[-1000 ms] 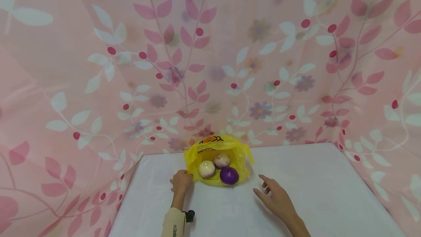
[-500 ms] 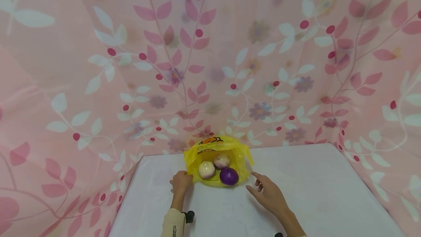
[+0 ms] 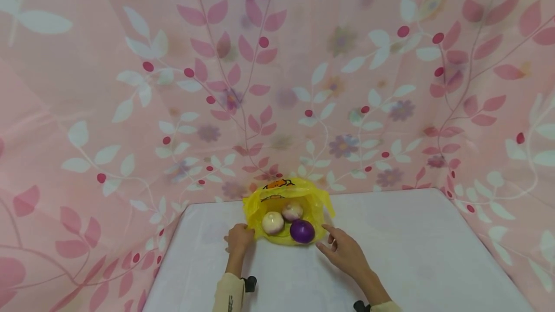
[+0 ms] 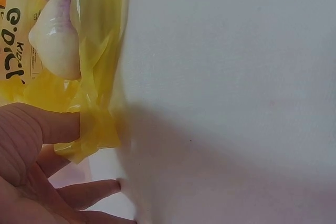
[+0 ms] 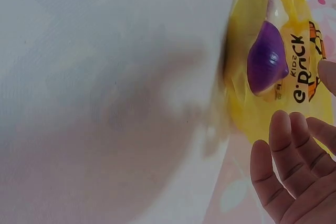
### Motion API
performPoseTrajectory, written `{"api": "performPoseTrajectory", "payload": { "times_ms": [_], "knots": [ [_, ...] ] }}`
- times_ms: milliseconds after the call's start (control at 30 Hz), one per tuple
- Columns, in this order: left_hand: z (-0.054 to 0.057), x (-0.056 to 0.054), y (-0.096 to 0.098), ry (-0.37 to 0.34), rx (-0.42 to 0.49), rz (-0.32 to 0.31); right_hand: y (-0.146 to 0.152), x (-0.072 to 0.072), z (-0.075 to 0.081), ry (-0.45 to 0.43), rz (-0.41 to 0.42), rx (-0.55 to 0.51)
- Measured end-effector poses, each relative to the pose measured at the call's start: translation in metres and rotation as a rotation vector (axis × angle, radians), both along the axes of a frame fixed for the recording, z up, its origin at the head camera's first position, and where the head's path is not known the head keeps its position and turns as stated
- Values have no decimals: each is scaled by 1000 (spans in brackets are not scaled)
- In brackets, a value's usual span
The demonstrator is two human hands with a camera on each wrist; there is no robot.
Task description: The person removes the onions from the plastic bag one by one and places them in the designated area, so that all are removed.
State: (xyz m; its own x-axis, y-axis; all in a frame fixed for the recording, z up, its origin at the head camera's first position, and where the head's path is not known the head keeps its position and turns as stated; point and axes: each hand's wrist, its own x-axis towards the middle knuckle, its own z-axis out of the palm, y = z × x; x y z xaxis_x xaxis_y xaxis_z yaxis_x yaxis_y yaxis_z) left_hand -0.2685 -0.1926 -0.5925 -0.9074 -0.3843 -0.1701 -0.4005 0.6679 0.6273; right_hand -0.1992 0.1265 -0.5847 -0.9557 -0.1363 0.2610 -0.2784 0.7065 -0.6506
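Observation:
A yellow plastic bag [image 3: 323, 206] lies on its side, mouth facing me, with printed lettering on it. Inside sit glossy turnips: a white turnip [image 3: 272, 223] at left, a pale turnip [image 3: 292, 211] behind it and a purple turnip [image 3: 302, 231] near the mouth. My left hand [image 3: 240, 238] pinches the bag's left edge between thumb and finger; the left wrist view shows the yellow film [image 4: 100, 129] there. Beside the bag's right edge is my right hand [image 3: 347, 254], its fingers loosely bent and holding nothing, thumb apart from them.
The bag rests at the back of a white-covered table [image 3: 412, 235]. Directly behind the table's far edge hangs a pink floral curtain [image 3: 260, 85], which also closes off both sides. Dark wrist cameras sit at both cuffs.
My right hand has moved left, closer to the bag's right edge and the purple turnip. The left hand keeps its pinch, and the bag and turnips stay in place.

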Motion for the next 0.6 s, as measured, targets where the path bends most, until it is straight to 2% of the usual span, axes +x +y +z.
{"api": "performPoseTrajectory", "payload": {
  "times_ms": [367, 600],
  "knots": [
    [2, -1, -1, 4, 17, -3, -15, -7, 1, 19, -28, 21],
    [-2, -2, -1, -6, 22, -8, -24, -12, 1, -66, -43, 5]
  ]
}}
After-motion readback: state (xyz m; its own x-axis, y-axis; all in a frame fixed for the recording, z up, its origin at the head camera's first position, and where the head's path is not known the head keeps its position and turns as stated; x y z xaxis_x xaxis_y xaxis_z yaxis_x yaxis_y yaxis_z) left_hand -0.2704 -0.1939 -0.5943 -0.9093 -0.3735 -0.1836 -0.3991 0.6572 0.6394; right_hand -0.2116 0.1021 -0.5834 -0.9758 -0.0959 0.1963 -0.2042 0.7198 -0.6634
